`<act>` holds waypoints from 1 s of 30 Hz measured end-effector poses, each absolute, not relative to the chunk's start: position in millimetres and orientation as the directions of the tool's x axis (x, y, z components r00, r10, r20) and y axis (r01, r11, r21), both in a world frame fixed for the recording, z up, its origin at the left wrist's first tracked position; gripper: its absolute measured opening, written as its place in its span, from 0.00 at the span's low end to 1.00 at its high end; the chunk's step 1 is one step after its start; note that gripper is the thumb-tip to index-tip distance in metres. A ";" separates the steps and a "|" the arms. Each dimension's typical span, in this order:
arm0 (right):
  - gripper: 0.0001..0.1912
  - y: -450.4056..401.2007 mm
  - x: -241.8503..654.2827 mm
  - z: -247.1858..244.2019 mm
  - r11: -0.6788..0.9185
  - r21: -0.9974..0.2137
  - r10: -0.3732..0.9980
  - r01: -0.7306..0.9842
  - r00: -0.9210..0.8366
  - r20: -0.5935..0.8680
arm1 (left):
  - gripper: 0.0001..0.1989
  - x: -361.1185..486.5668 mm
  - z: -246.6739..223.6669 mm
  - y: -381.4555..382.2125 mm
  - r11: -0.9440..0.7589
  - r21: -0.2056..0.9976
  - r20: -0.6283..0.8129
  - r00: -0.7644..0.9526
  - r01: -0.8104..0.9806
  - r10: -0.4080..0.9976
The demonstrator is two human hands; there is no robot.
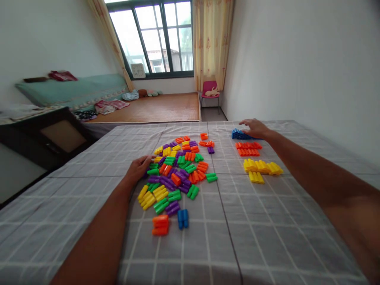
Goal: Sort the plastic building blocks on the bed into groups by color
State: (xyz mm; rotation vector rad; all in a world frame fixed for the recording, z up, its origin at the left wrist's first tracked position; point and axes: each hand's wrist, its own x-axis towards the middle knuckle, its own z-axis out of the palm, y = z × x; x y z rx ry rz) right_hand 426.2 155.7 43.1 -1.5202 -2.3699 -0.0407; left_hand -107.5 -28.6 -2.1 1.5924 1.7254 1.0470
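Observation:
A mixed heap of small plastic double-tube toy blocks (178,172) in purple, green, yellow and orange lies on the grey checked cloth. At its left edge rests my left hand (139,168), fingers stretched out against the blocks and holding none that I can see. My right hand (253,127) is at the far right, its fingers spread just over a group of blue blocks (241,134) and partly hiding it. Nearer to me are rows of orange blocks (248,149) and yellow blocks (263,167). One blue block (183,219) and an orange block (160,225) lie at the heap's near end.
The checked cloth (202,245) covers the surface under the blocks. Beyond it stand a bed with a brown mat (166,107) and a pink chair (210,87) by the window. A dark cabinet (53,138) is on the left; a white wall (311,71) runs along the right.

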 end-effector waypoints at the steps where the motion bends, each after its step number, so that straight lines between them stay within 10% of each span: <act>1: 0.23 141.0 411.9 44.8 0.473 -0.170 0.858 0.865 -0.408 0.312 | 0.38 -106.4 -3.1 -28.4 -0.018 0.868 0.096 -0.131 0.497 0.987; 12: 0.23 -48.4 200.2 16.4 0.941 -0.175 0.328 0.289 -0.907 0.263 | 0.33 -95.2 -18.7 -23.0 -0.254 0.778 0.290 0.031 0.574 0.957; 22: 0.20 -16.3 224.4 11.2 0.714 -0.305 0.700 0.630 -0.653 0.289 | 0.17 -75.4 24.0 -22.5 -0.273 0.246 0.265 0.206 0.930 0.942; 30: 0.15 -31.3 258.3 -1.6 0.527 -0.440 0.848 0.728 -0.414 0.330 | 0.16 -13.5 28.9 -62.4 -0.592 0.207 0.165 0.568 0.779 0.806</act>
